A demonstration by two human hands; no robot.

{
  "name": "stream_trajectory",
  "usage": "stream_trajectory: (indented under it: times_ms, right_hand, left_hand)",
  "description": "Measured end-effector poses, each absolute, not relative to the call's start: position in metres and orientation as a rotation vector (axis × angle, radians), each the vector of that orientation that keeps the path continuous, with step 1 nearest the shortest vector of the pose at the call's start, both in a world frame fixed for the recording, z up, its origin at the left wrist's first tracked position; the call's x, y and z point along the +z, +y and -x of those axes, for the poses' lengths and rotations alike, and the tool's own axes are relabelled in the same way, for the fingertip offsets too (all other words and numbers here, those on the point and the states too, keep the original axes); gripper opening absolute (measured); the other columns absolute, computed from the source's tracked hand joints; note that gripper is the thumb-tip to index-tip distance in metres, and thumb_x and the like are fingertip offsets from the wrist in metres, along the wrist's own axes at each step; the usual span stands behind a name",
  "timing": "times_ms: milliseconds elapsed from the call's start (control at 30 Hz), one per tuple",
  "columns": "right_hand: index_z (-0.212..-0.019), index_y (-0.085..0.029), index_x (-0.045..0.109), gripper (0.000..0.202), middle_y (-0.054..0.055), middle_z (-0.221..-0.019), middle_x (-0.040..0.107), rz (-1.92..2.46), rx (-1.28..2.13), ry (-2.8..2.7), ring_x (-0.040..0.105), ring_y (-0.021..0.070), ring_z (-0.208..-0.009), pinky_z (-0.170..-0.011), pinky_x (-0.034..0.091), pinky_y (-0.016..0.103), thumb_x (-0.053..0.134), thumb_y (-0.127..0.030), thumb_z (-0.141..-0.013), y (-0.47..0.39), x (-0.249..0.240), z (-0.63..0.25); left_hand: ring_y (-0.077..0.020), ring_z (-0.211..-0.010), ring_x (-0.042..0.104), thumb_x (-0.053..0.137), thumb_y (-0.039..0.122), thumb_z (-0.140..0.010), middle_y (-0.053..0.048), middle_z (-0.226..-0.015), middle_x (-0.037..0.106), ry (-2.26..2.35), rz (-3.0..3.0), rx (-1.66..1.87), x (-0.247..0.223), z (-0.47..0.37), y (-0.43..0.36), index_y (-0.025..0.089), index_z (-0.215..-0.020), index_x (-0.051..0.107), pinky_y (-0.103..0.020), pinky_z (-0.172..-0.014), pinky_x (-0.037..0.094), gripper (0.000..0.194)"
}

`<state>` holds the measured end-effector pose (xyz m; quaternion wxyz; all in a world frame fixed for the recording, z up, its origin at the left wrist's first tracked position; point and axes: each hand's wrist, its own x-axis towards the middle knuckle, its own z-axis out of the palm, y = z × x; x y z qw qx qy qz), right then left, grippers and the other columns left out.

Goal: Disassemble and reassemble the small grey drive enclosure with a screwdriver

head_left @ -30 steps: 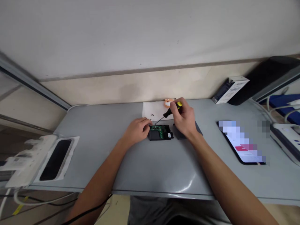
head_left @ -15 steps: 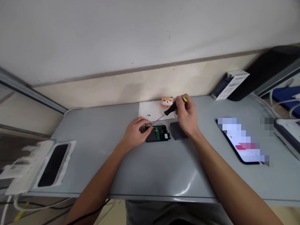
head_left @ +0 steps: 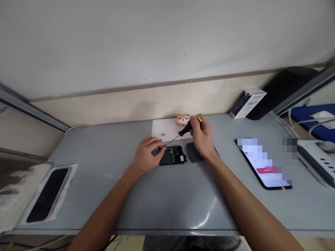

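Observation:
A black device with a green circuit board (head_left: 172,156) lies open on the grey desk. My left hand (head_left: 148,153) is at its upper left corner, thumb and fingertips closed around the screwdriver's tip; whatever else they pinch is too small to make out. My right hand (head_left: 202,136) grips the black and yellow screwdriver (head_left: 185,129), its shaft slanting down left to that corner. A dark cover (head_left: 194,153) lies right of the device, partly under my right hand. Behind, small dark screws (head_left: 163,134) rest on white paper (head_left: 160,127).
An orange animal-faced case (head_left: 182,120) sits on the paper's right part. To the right are a lit phone (head_left: 264,167), a small box (head_left: 247,103), a black cylinder (head_left: 284,90) and a power strip (head_left: 316,162). A dark phone (head_left: 47,195) lies at left.
The whole view has shifted, so the desk items appear lower and further left. Both hands keep their places at the device, with the screwdriver tip still at its upper left corner.

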<state>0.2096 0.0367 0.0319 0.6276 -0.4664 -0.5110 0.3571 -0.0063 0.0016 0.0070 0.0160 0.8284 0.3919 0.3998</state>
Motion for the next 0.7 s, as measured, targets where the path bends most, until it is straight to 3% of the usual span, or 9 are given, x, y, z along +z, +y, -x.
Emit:
stream_trajectory:
  times_ms: [267, 700]
  right_hand:
    - [-0.076, -0.024, 0.051, 0.051, -0.007, -0.060, 0.042, 1.063, 0.829, -1.096, 0.037, 0.0095, -0.052, -0.049, 0.033, 0.025, 0.059, -0.072, -0.092, 0.036, 0.033, -0.211]
    - [-0.074, -0.024, 0.048, 0.052, -0.007, -0.060, 0.041, 1.085, 0.859, -1.001, 0.040, 0.0098, -0.052, -0.047, 0.035, 0.023, 0.058, -0.073, -0.090, 0.037, 0.032, -0.211]
  left_hand:
    - [-0.0188, -0.079, 0.068, 0.065, 0.019, -0.095, -0.003, -0.084, 0.076, 1.289, -2.563, 1.238, 0.008, 0.006, 0.001, 0.022, -0.087, 0.072, -0.036, -0.075, 0.055, 0.011]
    - [-0.0188, -0.080, 0.069, 0.065, 0.021, -0.096, -0.003, -0.085, 0.076, 1.259, -2.401, 1.379, 0.018, -0.006, -0.011, 0.023, -0.086, 0.073, -0.036, -0.077, 0.057, 0.014]
